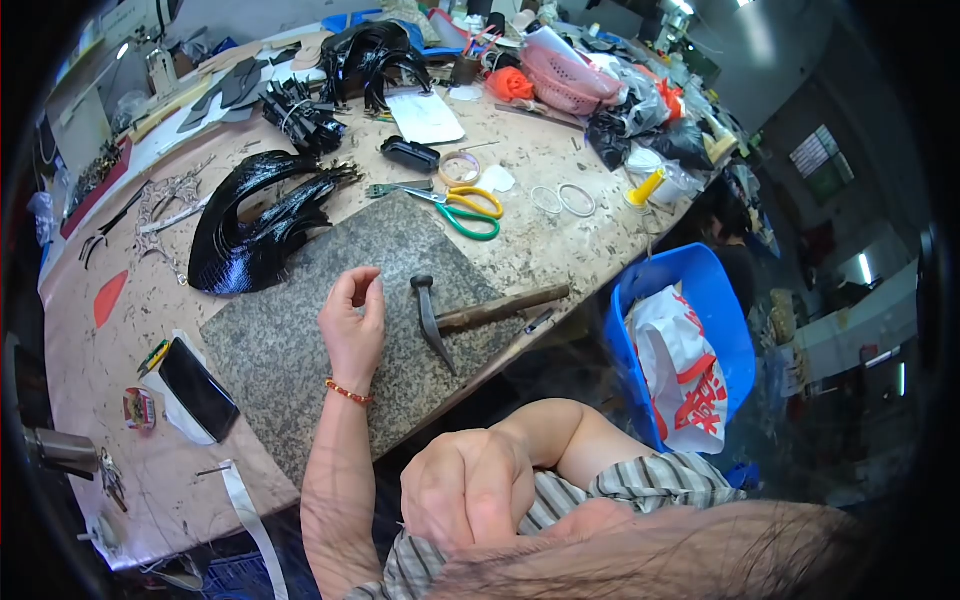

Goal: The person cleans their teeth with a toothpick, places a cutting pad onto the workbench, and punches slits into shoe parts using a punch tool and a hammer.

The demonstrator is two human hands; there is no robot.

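Observation:
My left hand (355, 315), with a beaded red bracelet (348, 393) at its wrist, is over the speckled stone slab (290, 335). Its fingers curl in toward the thumb, and nothing shows in them. Just right of it lies a hammer (500, 308) with a wooden handle and a dark metal head. Close to the camera, my right hand (468, 490) is held up near my body with its fingers folded together; whatever they may grip is hidden. Beyond the slab are scissors (470, 212) with yellow and green handles and a bundle of shiny black strips (235, 240).
A black phone (198, 388) lies left of the slab. Farther back are a tape roll (460, 169), more black strips (370, 60) and a pink basket (560, 80). A blue bin (625, 345) with a white and red bag (685, 370) stands off the table's right edge.

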